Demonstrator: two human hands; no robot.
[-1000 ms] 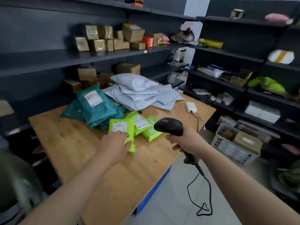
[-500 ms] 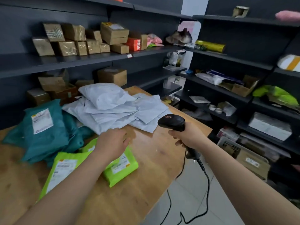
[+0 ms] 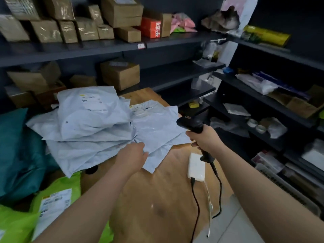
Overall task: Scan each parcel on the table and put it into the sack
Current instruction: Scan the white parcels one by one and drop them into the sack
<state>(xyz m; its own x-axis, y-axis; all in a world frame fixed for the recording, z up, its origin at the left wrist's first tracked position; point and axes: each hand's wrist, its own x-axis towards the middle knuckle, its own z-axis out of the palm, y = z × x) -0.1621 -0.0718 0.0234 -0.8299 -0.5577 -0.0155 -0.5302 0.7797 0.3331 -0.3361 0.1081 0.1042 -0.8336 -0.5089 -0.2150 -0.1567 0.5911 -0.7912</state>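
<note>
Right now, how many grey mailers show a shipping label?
2. The topmost mailer and the right-hand mailer beside it, near the scanner. Mailers underneath may carry hidden labels.

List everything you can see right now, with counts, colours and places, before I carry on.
grey poly mailers: several, pale grey, piled mid-table
teal poly mailers: count unclear, teal, table's left side
green poly mailers: at least two, lime green, near-left of table
table: one, light wood, under the mailers
white charger block: one, white, table's right side, cables attached
barcode scanner: one, black, corded, above the table's right edge
cardboard boxes: many, brown, left shelves
red box: one, red, upper left shelf
yellow packet: one, yellow, upper right shelf
shelves: dark grey, left and right walls
left hand: at the near edge of the grey poly mailers, grasp unclear
right hand: grips the barcode scanner's handle
</note>
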